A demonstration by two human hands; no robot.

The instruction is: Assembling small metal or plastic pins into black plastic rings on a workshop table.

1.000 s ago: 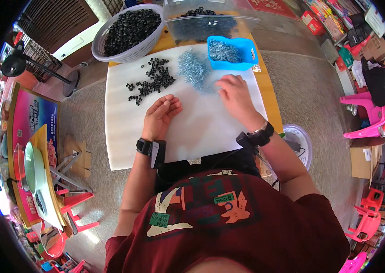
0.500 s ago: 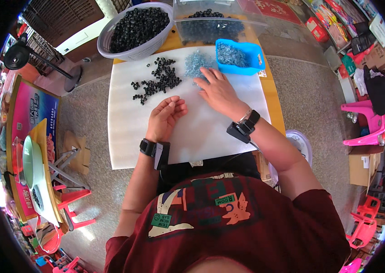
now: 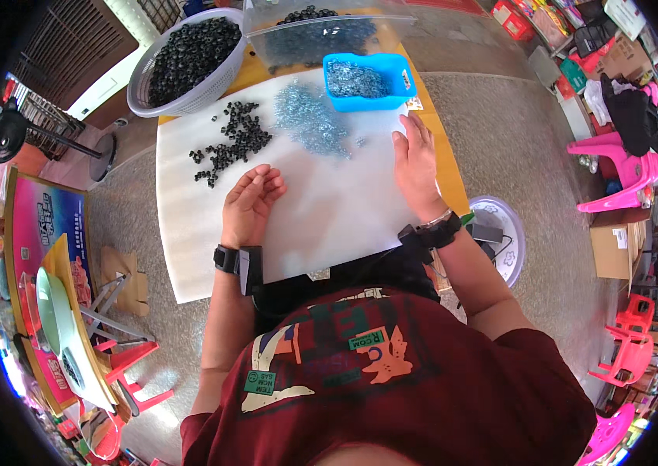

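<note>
My left hand (image 3: 251, 203) rests on the white mat (image 3: 321, 210) with its fingers curled and the thumb close against them. Whatever lies between those fingertips, if anything, is too small to make out. Just beyond it spreads a loose pile of small black bead-like pieces (image 3: 237, 138). Near the mat's right edge, my right hand (image 3: 416, 167) is open, fingers stretched away from me, with nothing in it. To its left a heap of tiny clear-blue pieces (image 3: 309, 120) lies on the mat. A bright blue tub (image 3: 372, 104) with similar pieces stands just beyond the right hand.
A pale purple basket (image 3: 139, 93) full of black pieces stands at the table's far left. Beside it is a clear plastic box (image 3: 383, 27) holding more dark pieces. A floor fan (image 3: 7, 140) stands to the left, a pink stool (image 3: 612, 167) to the right.
My right hand has moved right and nearer, off the clear-blue pieces, whose heap is now spread toward me. The left hand keeps its curled pose. The whole view has shifted.
</note>
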